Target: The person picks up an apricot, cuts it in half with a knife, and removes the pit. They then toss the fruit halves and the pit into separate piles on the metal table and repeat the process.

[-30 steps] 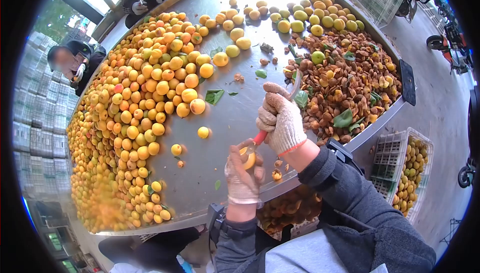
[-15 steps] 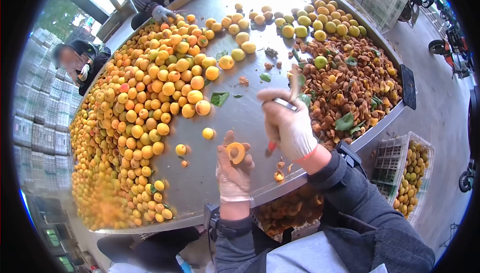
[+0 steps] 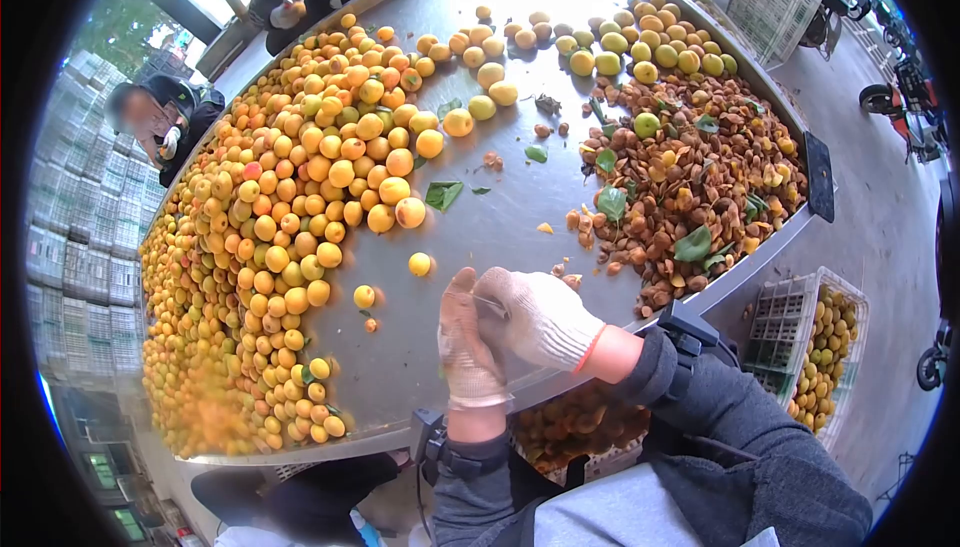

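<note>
My two gloved hands meet over the near rim of the round steel table [image 3: 500,217]. My left hand [image 3: 468,347] is cupped upward, and the halved apricot it held a moment ago is now hidden behind my right hand. My right hand [image 3: 535,317] lies across it, closed, and only a thin glint of the knife blade shows between the two gloves. The knife's red handle is out of sight. A loose apricot [image 3: 420,264] lies just beyond my hands. A big heap of orange apricots [image 3: 300,197] covers the table's left half.
A mound of brown pits and leaves [image 3: 690,187] fills the right side, with greenish apricots [image 3: 640,47] behind it. A white crate of fruit [image 3: 825,347] stands on the floor at right, another bin of halves [image 3: 575,422] under the rim. Other people [image 3: 150,122] work at the far side.
My right hand dropped from above the pit mound down onto my left hand. The halved apricot and the knife's red handle, visible before, are now covered.
</note>
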Demonstrator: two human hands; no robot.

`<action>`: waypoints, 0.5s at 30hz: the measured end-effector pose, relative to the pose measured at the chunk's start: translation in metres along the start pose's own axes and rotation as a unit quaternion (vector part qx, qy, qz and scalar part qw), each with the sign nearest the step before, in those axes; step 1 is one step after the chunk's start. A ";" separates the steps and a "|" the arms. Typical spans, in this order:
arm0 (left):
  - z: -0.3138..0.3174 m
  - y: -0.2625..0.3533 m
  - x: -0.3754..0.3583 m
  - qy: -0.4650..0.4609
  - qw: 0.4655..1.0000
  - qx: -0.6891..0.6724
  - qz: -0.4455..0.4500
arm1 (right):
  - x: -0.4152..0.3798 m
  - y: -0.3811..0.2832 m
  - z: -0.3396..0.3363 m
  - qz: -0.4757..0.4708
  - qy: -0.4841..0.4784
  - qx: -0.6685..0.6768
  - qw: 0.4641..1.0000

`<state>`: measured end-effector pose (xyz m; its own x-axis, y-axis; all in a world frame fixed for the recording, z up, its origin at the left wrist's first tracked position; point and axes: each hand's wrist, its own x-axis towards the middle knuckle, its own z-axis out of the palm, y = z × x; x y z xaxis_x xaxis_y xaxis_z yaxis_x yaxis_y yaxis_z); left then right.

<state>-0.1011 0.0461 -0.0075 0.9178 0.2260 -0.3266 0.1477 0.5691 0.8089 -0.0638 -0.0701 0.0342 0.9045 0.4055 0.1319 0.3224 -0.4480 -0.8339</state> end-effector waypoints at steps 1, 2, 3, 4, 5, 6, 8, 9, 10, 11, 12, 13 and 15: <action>0.001 0.000 -0.001 -0.007 1.000 -0.025 0.008 | 0.000 -0.001 -0.001 0.008 -0.014 -0.003 1.000; -0.006 -0.003 0.003 -0.007 1.000 -0.025 0.007 | -0.002 0.000 0.002 0.009 -0.013 -0.003 1.000; -0.011 -0.002 0.010 -0.002 0.993 -0.099 -0.064 | -0.004 0.000 0.007 -0.020 -0.018 -0.035 0.999; -0.016 -0.002 0.015 0.002 0.976 -0.172 -0.135 | -0.006 0.001 0.010 -0.049 -0.023 -0.066 0.996; -0.019 -0.005 0.014 0.003 0.976 -0.171 -0.135 | -0.006 0.002 0.012 -0.049 -0.023 -0.065 0.996; -0.009 0.004 0.008 0.009 0.981 -0.154 -0.115 | -0.005 0.000 0.013 -0.061 -0.010 -0.094 0.994; -0.006 0.008 0.003 0.015 0.986 -0.138 -0.096 | -0.002 -0.004 0.008 -0.080 0.005 -0.140 0.987; -0.008 0.006 0.002 -0.018 0.991 -0.117 -0.059 | 0.000 -0.004 0.006 -0.081 0.004 -0.140 0.987; -0.009 0.004 0.001 -0.050 0.994 -0.096 -0.023 | 0.001 -0.003 0.004 -0.055 0.003 -0.135 0.989; -0.009 0.003 0.002 -0.051 0.994 -0.096 -0.023 | 0.002 -0.002 0.002 -0.029 0.002 -0.130 0.991; -0.009 0.003 0.003 -0.025 0.986 -0.155 -0.051 | 0.005 0.002 -0.001 -0.013 0.052 -0.091 0.994; -0.009 0.003 0.004 0.001 0.974 -0.213 -0.078 | 0.010 0.008 -0.006 0.003 0.101 -0.052 0.994; -0.019 0.016 0.000 -0.044 0.960 -0.262 -0.087 | 0.017 0.021 -0.024 -0.023 0.146 -0.059 0.987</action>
<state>-0.1058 0.0705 -0.0040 0.9269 0.0378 -0.3733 0.1164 0.9169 0.3819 -0.0349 -0.0920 0.0317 0.9245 0.1888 0.3311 0.3798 -0.5304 -0.7579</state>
